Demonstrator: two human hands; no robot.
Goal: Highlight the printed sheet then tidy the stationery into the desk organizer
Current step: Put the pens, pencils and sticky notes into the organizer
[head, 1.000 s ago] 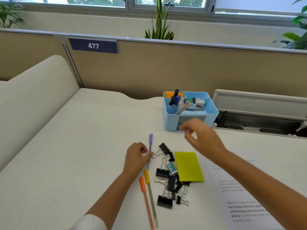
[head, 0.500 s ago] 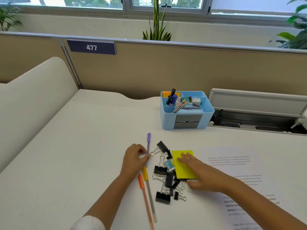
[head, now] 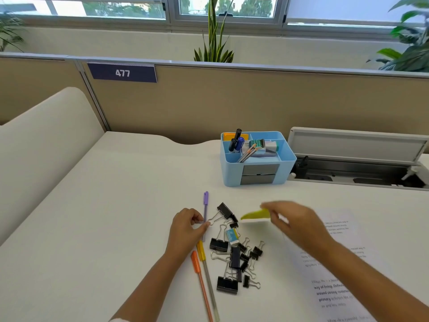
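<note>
white desk (head: 116, 228), right hand (head: 299, 226) lifting yellow sticky pad (head: 255, 214)

Glossy blue plastic organizer (head: 232, 173) on a matt white desk (head: 116, 205); black metal clips (head: 227, 284).

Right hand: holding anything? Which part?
The right hand pinches the yellow-green sticky note pad by its right end, lifted off the desk; motion blur hides the exact finger placement.

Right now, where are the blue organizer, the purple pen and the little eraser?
blue organizer (head: 231, 175), head view, bare front wall left of the drawers.
purple pen (head: 206, 198), head view, its cap.
eraser (head: 232, 235), head view, middle of its sleeve.
</note>
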